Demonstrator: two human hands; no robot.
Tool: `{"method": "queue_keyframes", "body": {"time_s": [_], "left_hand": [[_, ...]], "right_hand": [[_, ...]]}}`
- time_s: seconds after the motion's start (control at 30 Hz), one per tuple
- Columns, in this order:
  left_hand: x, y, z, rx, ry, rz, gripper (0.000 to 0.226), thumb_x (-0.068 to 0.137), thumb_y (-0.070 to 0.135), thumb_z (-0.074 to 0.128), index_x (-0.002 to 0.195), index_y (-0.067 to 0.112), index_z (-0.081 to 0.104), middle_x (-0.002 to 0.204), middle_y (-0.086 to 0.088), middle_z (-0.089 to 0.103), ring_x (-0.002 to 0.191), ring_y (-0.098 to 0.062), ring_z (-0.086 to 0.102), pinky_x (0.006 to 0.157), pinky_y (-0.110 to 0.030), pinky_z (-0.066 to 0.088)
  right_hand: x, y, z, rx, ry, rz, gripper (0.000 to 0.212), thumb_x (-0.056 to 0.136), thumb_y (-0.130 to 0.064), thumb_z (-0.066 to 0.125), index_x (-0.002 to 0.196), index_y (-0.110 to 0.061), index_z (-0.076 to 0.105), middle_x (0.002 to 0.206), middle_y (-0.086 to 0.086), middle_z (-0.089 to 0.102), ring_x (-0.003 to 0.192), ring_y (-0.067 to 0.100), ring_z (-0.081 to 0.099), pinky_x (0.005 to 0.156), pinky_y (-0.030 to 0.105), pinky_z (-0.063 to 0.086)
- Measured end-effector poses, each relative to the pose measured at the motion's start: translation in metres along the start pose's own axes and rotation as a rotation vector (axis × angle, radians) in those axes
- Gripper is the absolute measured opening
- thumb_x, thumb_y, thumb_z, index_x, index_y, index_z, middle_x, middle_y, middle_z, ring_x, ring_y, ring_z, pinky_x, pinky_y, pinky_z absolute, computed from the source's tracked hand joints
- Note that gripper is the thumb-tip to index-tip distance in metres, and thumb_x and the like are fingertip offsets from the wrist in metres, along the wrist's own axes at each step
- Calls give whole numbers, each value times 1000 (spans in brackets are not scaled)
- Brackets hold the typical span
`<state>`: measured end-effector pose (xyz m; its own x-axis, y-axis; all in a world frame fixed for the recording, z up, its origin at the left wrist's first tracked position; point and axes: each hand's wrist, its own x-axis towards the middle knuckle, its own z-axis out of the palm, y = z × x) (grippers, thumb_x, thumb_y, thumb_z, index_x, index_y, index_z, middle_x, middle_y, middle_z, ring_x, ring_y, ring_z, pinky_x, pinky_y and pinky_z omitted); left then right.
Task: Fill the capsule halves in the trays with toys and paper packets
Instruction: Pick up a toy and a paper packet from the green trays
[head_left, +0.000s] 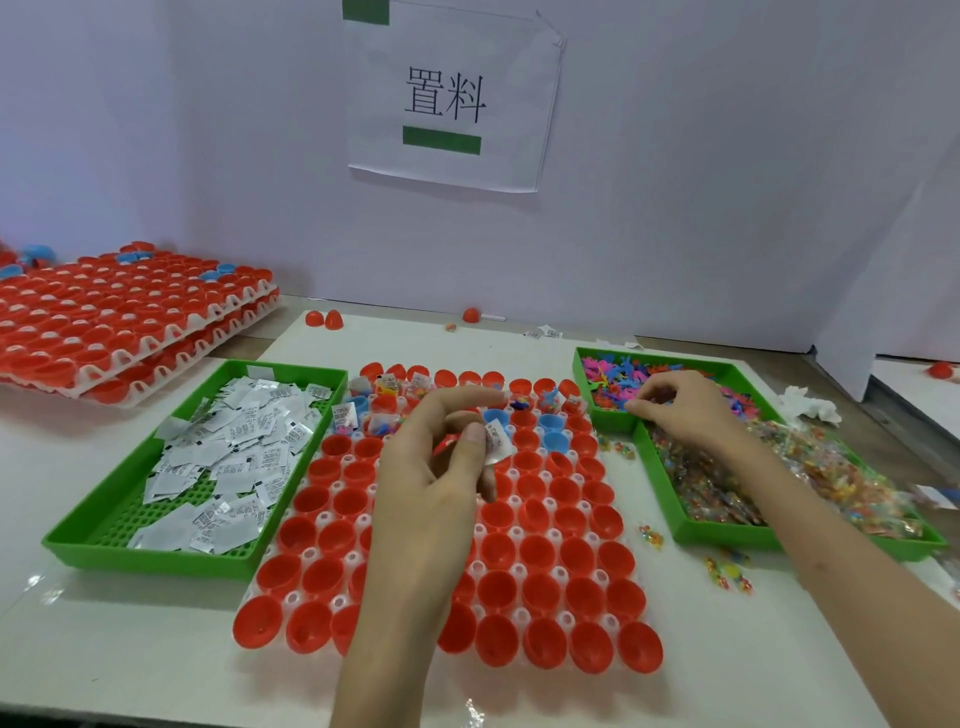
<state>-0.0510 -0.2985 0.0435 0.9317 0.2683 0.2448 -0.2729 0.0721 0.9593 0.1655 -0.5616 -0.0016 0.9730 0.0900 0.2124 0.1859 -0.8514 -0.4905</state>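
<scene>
Pale and smooth, the table (130, 649) carries everything. Nearest lies a white moulded tray (560, 573) of glossy red capsule halves (540, 644), round cups set mouth-up in rows. Most are empty, and the far rows hold a few blue halves (551, 423) and several filled cups. Over its middle the left hand (436, 483) pinches a small white printed paper packet (497, 441) between thumb and curled fingers. On the left, a green plastic tray (104, 525) with a perforated floor holds a loose heap of such packets (244, 441). On the right, a green tray (727, 538) holds clear, crinkly bags of bright toys (727, 488). Behind it is a smaller green tray (584, 379) of flat pink, blue and orange figures (618, 376). The right hand (680, 410) sits among them with fingers curled down; whether it grips one cannot be told. At far left sits a stack (130, 322) of like trays. On the lilac wall (727, 182) a white sheet (447, 98) reads "置料" between green tape strips.
</scene>
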Motion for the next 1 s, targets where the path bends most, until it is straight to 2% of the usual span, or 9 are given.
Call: {"method": "queue_keyframes", "body": {"time_s": [0.1, 0.17, 0.23, 0.33, 0.43, 0.63, 0.73, 0.87, 1.0], "left_hand": [[-2, -1, 1, -48, -35, -6, 25, 97, 6, 61, 104, 26, 73, 92, -3, 66, 66, -13, 70, 69, -21, 58], [-3, -1, 1, -88, -38, -27, 22, 94, 5, 65, 104, 22, 73, 99, -11, 67, 72, -20, 75, 68, -22, 59], [-3, -3, 3, -109, -10, -42, 19, 90, 7, 70, 100, 23, 74, 97, -10, 70, 75, -22, 76, 67, -22, 59], [-3, -7, 7, -71, 77, -30, 18, 83, 16, 79, 91, 32, 76, 91, 1, 73, 80, -17, 74, 69, -19, 58], [-3, -9, 10, -112, 122, -18, 21, 81, 12, 80, 87, 32, 76, 86, 2, 76, 80, -18, 75, 66, -19, 58], [-7, -6, 13, -204, 91, -40, 21, 83, 2, 76, 86, 23, 78, 80, -7, 77, 73, -20, 75, 61, -27, 60], [-8, -4, 13, -205, 48, -46, 22, 88, 4, 71, 88, 26, 78, 77, -10, 76, 69, -19, 74, 62, -28, 61], [-9, -4, 17, -164, 6, -24, 22, 94, 12, 66, 89, 30, 78, 68, -7, 72, 69, -18, 73, 64, -26, 61], [-10, -5, 17, -118, -59, -19, 21, 82, 13, 79, 95, 30, 76, 84, -1, 78, 81, -16, 77, 68, -23, 60]], "right_hand": [[-1, -6, 1, -43, 135, 8, 18, 90, -35, 71, 74, -34, 64, 97, -10, 62, 95, 11, 55, 86, 37, 46], [-6, -17, -1, 4, 274, -14, 12, 92, -30, 69, 81, -25, 70, 97, -3, 65, 84, 8, 53, 76, 27, 41], [-16, -39, -8, 214, 317, -25, 11, 94, -24, 67, 91, -16, 73, 89, 0, 70, 74, 3, 57, 68, 22, 43], [-52, -83, -23, 700, 130, -69, 10, 95, -20, 66, 90, -16, 73, 76, -3, 73, 67, 3, 65, 66, 18, 51], [-101, -119, -35, 902, -27, -246, 14, 88, -30, 66, 89, -20, 76, 79, 2, 73, 73, 13, 68, 71, 19, 55], [-140, -150, -42, 798, -89, -412, 16, 84, -28, 64, 90, -16, 73, 77, -2, 72, 67, 10, 68, 68, 17, 54], [-139, -151, -42, 639, -64, -416, 11, 84, -33, 65, 88, -27, 73, 80, -9, 71, 73, 8, 68, 69, 17, 54], [-140, -150, -36, 527, 11, -420, 8, 90, -19, 70, 87, -27, 73, 80, -13, 71, 78, 8, 69, 70, 16, 53], [-145, -149, -28, 543, 82, -386, 8, 88, -15, 73, 85, -22, 74, 78, -13, 72, 74, 7, 69, 67, 15, 53]]}}
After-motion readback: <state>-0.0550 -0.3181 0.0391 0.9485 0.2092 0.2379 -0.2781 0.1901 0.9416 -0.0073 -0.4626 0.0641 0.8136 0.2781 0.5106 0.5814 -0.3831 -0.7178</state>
